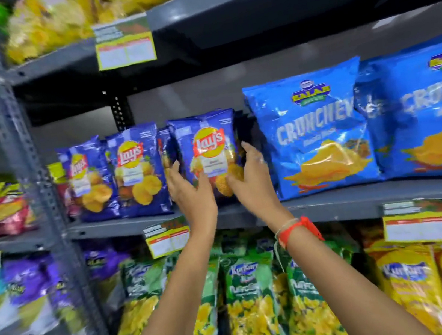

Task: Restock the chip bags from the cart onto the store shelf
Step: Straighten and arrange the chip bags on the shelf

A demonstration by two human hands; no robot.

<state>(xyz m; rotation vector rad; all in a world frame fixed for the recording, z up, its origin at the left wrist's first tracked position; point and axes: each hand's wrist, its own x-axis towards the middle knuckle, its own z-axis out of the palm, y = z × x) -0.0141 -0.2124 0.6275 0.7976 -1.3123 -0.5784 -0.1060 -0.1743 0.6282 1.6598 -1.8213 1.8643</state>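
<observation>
Here, Lay's bag [209,152] between hands.

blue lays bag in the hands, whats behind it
Behind the blue Lay's chip bag, held by the left hand and right hand, edges of more blue bags show. How many stand behind it and the shelf's back there are covered.

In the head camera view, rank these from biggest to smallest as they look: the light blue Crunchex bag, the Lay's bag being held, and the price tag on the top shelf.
1. Crunchex bag
2. Lay's bag, held between left hand and right hand
3. Price tag
</observation>
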